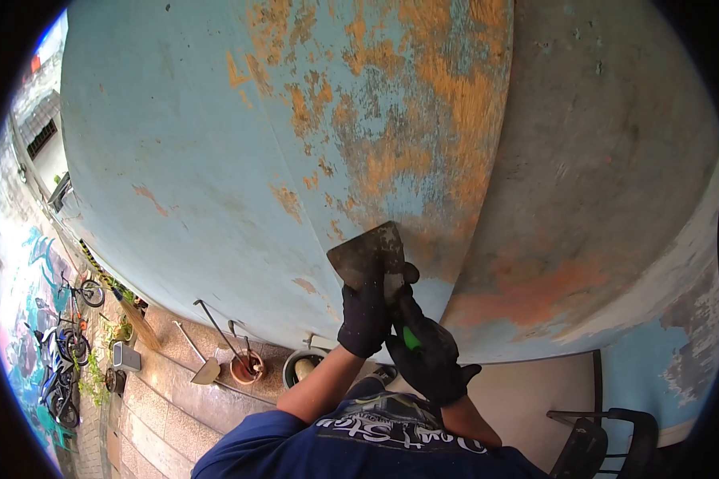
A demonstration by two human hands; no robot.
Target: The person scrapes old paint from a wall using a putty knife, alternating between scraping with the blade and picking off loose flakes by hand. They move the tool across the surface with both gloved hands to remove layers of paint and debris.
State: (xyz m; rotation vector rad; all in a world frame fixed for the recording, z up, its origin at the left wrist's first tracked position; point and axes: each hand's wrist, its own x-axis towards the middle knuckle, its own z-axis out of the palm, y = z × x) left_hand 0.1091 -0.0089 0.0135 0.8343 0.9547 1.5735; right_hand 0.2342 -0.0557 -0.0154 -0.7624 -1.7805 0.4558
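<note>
A wide, dirty metal scraper (pixel 363 249) lies with its blade against the wall (pixel 208 160), whose pale blue paint is flaked to orange-brown patches. My right hand (pixel 430 357), in a black glove, is wrapped around the scraper's handle, where a bit of green shows. In a matching glove, my left hand (pixel 363 323) grips the scraper near the base of the blade, its fingers lying along the metal. The gloved fingers of both hands partly hide the handle.
To the right, a bare grey wall section (pixel 591 160) meets the painted one. Below left stand a terracotta pot (pixel 246 369), a long-handled dustpan (pixel 206 372) and a grey bin (pixel 125 356). Bicycles (pixel 62 363) are parked farther left; a black chair (pixel 615 439) stands lower right.
</note>
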